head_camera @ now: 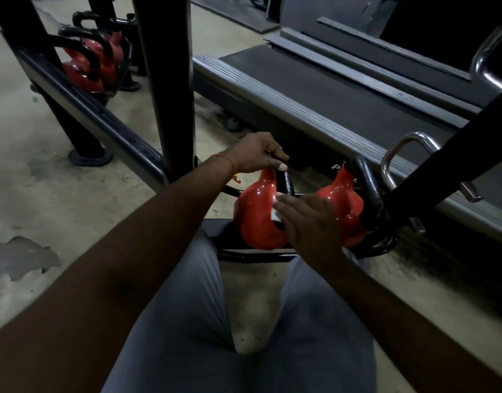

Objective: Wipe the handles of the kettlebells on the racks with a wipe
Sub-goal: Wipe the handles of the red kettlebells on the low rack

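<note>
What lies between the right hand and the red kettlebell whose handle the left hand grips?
A white wipe: the right hand presses it against the kettlebell, by the foot of the handle that the left hand grips. The head view shows it.

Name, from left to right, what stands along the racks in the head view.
Far red kettlebells → black upright → near left kettlebell → near right kettlebell → chrome handle. Left out as overlapping: left hand, wipe, right hand.
</note>
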